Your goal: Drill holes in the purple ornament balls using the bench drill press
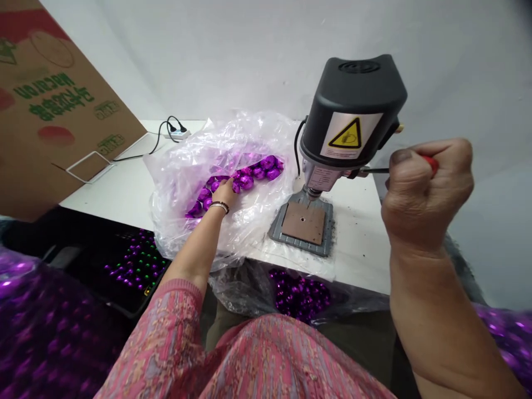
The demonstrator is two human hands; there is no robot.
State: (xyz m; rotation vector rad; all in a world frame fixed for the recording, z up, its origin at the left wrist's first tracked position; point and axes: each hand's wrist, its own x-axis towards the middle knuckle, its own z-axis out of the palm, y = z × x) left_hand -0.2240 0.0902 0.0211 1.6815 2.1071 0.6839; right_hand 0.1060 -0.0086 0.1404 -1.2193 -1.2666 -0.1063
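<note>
My left hand point(225, 192) reaches into a clear plastic bag point(174, 183) that lies spread on the white table. Its fingers curl down on a shiny purple ball, among several more purple balls point(268, 166); the fingertips are partly hidden. At the right, my right hand point(428, 191) is closed round the red-ended lever point(376, 170) of a black bench drill press point(355, 111). Below the chuck point(312, 194), a brown square plate point(304, 223) with a small hole rests on the grey ribbed base point(277, 227). No ball sits on the plate.
A printed cardboard box point(62, 105) stands at the left with its flap raised. Behind the bag is a white power strip point(179, 133) with black cords. Small purple and green pieces point(139, 263) lie in a dark container below left. More purple pieces point(299, 293) fill a bag under the table edge.
</note>
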